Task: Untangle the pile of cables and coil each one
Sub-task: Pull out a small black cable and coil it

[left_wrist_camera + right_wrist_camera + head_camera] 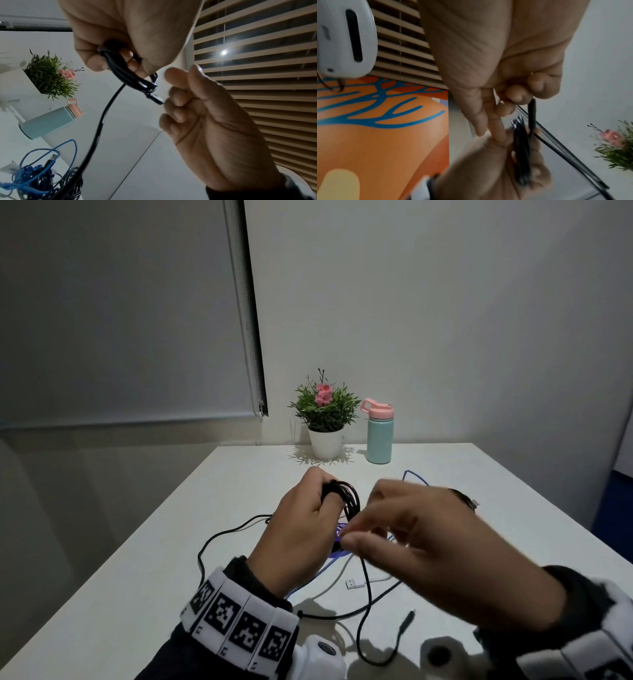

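My left hand [308, 518] grips a small coil of black cable [347, 498] above the table, with the loops hanging past the curled fingers [96, 63]. My right hand [363, 539] is close beside it on the right. Its curled fingers [517, 94] pinch a short strand of the same black cable [531, 112] near the plug end [155, 99]. The cable's loose length [368, 594] drops to the table and runs off left and towards me. A blue cable [414, 475] and a white USB cable [352, 583] lie tangled under my hands.
A potted plant [323, 419] and a mint bottle with a pink lid [378, 436] stand at the far edge of the white table [171, 542]. The tangled blue and black pile [34, 173] lies between them and my hands. Wrist cameras sit at the near edge.
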A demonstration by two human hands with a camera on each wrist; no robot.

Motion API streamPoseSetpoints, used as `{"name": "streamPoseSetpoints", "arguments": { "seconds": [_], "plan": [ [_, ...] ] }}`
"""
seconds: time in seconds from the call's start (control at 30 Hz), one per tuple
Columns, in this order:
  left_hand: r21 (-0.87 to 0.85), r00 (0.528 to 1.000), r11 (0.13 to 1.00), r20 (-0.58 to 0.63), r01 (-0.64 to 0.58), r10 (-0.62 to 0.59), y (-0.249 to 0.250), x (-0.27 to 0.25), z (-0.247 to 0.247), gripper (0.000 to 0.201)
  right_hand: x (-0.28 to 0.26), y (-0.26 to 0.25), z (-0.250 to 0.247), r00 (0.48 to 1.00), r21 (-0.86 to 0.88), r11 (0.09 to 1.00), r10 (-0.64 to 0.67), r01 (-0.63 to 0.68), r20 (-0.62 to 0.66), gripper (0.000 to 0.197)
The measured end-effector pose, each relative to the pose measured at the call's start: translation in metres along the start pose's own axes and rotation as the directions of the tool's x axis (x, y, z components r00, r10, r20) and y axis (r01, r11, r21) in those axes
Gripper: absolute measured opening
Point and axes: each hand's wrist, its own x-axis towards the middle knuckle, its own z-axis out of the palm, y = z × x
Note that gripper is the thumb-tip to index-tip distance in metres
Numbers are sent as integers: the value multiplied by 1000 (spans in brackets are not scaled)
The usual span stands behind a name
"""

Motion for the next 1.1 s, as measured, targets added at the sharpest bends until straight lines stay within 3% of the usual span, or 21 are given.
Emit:
{"name": "streamPoseSetpoints", "arguments": {
  "seconds": [0.07, 0.17, 0.27, 0.33, 0.4, 0.47, 0.53, 0.6, 0.67, 0.83, 0.93, 1.03, 1.1],
  "plan": [
    [-51, 1000, 999, 0, 14, -14, 2, -1, 1, 13, 1, 4, 10, 999, -97, 995, 37, -33, 34, 24],
    [-202, 996, 975, 37, 91, -85, 9, -2, -1, 13, 4, 14, 16, 988, -180, 976, 100, -120, -114, 22],
    [-499, 972, 834, 139, 233, -188, 14, -1, -3, 24, 4, 15, 25, 972, -199, 960, 164, -197, -168, 27],
    [-572, 965, 778, 190, 259, -181, 15, 0, -4, 31, 4, 14, 31, 970, -177, 960, 191, -216, -150, 24],
    [-570, 964, 781, 218, 254, -154, 15, 0, -6, 29, 6, 18, 30, 965, -72, 970, 223, -234, -139, 13],
    [-590, 957, 761, 252, 270, -144, 13, 1, -8, 25, 9, 26, 24, 937, 208, 928, 335, -309, -100, 19],
    [-609, 954, 746, 277, 269, -118, 12, 2, -11, 22, 10, 28, 19, 910, 588, 726, 412, -357, 43, 24],
    [-557, 963, 799, 254, 226, -95, 11, 3, -13, 16, 10, 29, 17, 910, 767, 535, 386, -354, 151, 17],
    [-471, 975, 864, 204, 175, -87, 10, 3, -14, 19, 9, 32, 13, 921, 807, 479, 339, -345, 192, 14],
    [-205, 986, 979, 166, 9, 25, 9, -2, -7, 28, 10, 37, 5, 932, 762, 570, 342, -307, 120, 19],
    [-71, 990, 992, 86, -107, 113, 3, -2, 0, 24, 10, 37, 6, 918, 741, 585, 383, -329, 104, 27],
    [10, 993, 993, -10, -115, 115, -3, 3, -4, 19, 7, 39, -1, 891, 773, 505, 420, -385, 170, 26],
    [3, 995, 995, 4, -95, 95, -6, 5, -8, 21, 7, 44, -7, 895, 715, 590, 431, -376, 115, 19]
  ]
}}
